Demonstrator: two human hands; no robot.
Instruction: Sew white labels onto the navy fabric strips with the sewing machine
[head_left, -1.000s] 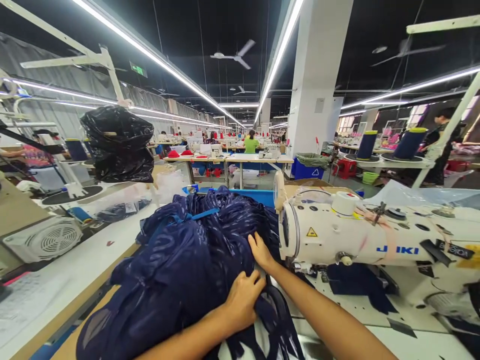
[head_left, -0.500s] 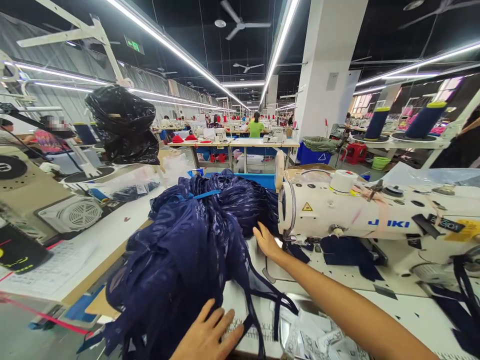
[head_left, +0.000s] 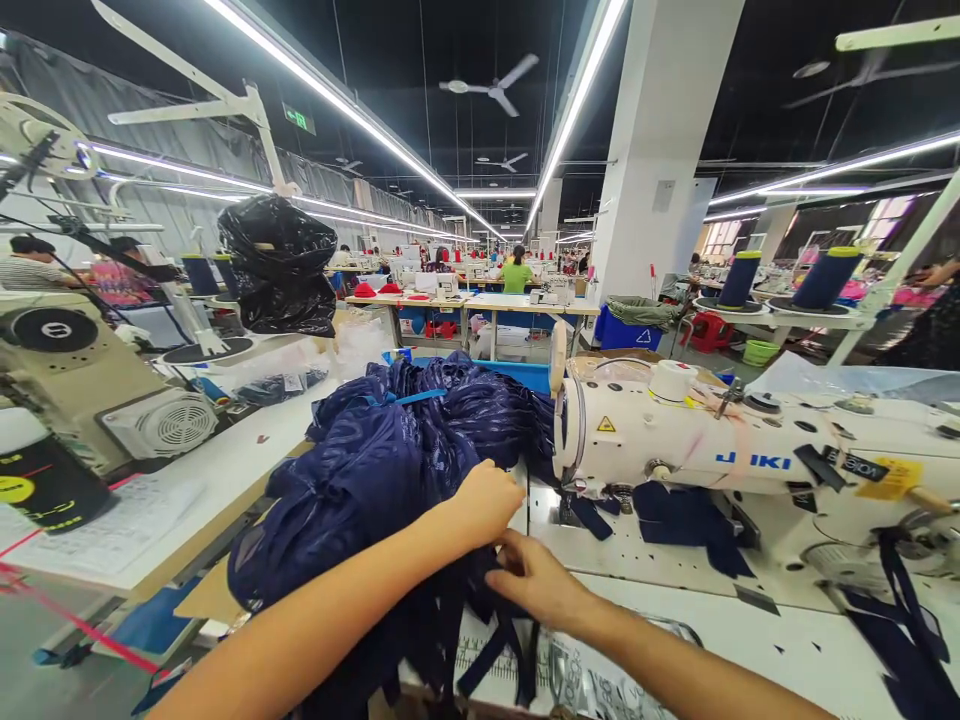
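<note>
A big pile of navy garments (head_left: 375,490) with loose straps lies left of the sewing machine, with a light blue tie across its top. My left hand (head_left: 487,505) is closed at the pile's right side; its fingertips and whatever they hold are hidden. Just below and to the right, my right hand (head_left: 544,580) curls its thumb and fingers around navy fabric at the pile's edge. Navy straps (head_left: 491,655) hang below the hands, over a printed ruler scale. The white JUKI sewing machine (head_left: 682,430) stands close on the right.
Navy cloth pieces (head_left: 686,515) lie by the machine's needle area. Clear labelled packets (head_left: 592,685) sit at the front edge. To the left are a white side table (head_left: 262,470), another machine (head_left: 67,370) and a black plastic bag (head_left: 277,265). Co-workers sit farther back.
My left hand has moved up and right from the pile's front, going from spread to closed. My right hand has come down toward me and curled at the fabric. The view has shifted slightly.
</note>
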